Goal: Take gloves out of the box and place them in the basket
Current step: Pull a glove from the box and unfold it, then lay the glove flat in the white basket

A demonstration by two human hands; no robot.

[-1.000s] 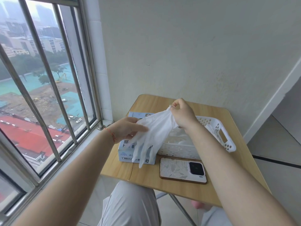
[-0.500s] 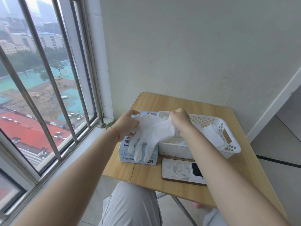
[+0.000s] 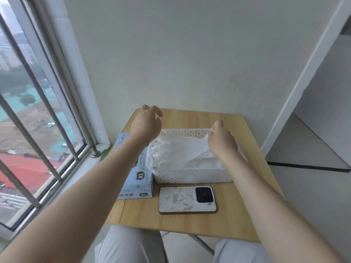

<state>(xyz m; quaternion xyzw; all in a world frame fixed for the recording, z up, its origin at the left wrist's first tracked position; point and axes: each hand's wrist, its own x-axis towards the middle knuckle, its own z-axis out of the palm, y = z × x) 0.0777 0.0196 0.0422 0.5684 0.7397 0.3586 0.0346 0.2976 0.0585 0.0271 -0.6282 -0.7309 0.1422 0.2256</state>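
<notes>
A white perforated basket (image 3: pixel 191 176) stands in the middle of the small wooden table (image 3: pixel 190 221). White gloves (image 3: pixel 176 154) lie spread across its top, some fingers hanging over the left rim. My right hand (image 3: pixel 222 141) is over the basket's right part, its fingertips pinching the cuff of the top glove. My left hand (image 3: pixel 147 124) hovers above the basket's back left corner, fingers loosely apart and holding nothing. The light blue glove box (image 3: pixel 136 179), marked XL, lies left of the basket, partly hidden by my left forearm.
A phone (image 3: pixel 187 199) in a white patterned case lies face down in front of the basket. A barred window (image 3: pixel 38 111) fills the left side, a plain wall stands behind the table, and my knees show under the table's front edge.
The glove that both hands held over the box has moved right and now lies on the basket. My left hand let go and rose; my right hand shifted right with the cuff.
</notes>
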